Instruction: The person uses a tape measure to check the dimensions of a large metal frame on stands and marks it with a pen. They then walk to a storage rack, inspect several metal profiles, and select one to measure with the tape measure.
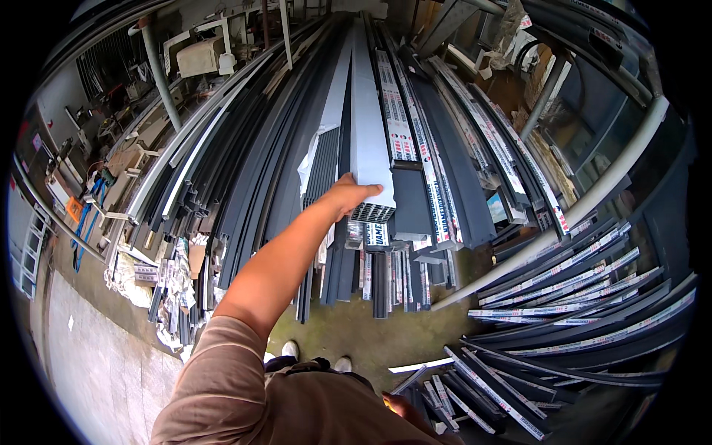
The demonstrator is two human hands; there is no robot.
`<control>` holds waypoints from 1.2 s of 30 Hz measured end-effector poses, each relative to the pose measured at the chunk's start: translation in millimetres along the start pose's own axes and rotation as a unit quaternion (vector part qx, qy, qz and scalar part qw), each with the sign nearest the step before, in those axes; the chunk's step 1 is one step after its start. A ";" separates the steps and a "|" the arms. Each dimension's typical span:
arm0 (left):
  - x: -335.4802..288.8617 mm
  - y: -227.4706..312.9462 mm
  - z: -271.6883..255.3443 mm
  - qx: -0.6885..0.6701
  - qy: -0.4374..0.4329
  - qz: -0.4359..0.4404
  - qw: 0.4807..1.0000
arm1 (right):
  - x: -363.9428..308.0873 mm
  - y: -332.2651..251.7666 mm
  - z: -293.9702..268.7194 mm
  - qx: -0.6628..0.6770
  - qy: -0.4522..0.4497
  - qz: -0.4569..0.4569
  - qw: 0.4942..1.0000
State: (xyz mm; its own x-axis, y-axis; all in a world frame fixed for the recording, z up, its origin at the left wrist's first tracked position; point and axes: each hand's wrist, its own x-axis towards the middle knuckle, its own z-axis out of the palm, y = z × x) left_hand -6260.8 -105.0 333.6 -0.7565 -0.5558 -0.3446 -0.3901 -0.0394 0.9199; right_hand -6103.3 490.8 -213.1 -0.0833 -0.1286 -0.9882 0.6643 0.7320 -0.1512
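My left arm reaches forward over a rack of long metal profiles. My left hand (350, 196) grips the near end of a long bundle of profiles in white wrapping (368, 126), the thumb on top and the other fingers mostly hidden at its side. The bundle's open end shows a grid of hollow cells. Just left lies a stack of ribbed dark profiles (323, 165) with torn white wrapping. Dark grey profiles (409, 200) lie to the right. Low by my body, my right hand (404, 407) is partly hidden and in shadow, with a small yellow thing at its fingers.
More dark profiles (267, 148) fill the rack's left side. A pale pipe post (586, 204) slants along its right. Labelled profiles (571, 311) are piled on the floor at the right. Crumpled wrapping (174, 285) hangs at the left, beside pale flooring (96, 356).
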 end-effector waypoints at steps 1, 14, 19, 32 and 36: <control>-0.8 2.1 1.0 0.008 0.008 0.006 1.000 | 7.9 7.7 -0.8 0.009 -0.003 0.004 1.000; -27.4 48.6 15.8 0.437 0.097 -0.018 0.894 | -7.0 17.7 -8.9 -0.077 -0.026 -0.069 0.994; -34.2 53.2 31.2 0.465 0.122 -0.008 0.877 | -20.9 -7.2 -2.3 0.002 0.003 -0.023 1.000; -36.1 28.8 68.6 0.436 0.197 0.138 0.867 | -37.8 -11.0 -0.4 0.029 0.030 -0.035 0.999; -31.7 26.0 67.0 0.366 0.205 0.136 0.898 | -48.8 -7.1 -8.0 -0.001 0.007 -0.017 1.000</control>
State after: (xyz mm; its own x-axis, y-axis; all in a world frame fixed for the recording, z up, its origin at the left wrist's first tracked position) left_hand -6282.2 -32.8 355.9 -0.6777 -0.7272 0.1095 -0.5741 0.6162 0.5392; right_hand -6109.9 497.2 -164.0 -0.1158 -0.1440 -0.9828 0.6601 0.7281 -0.1845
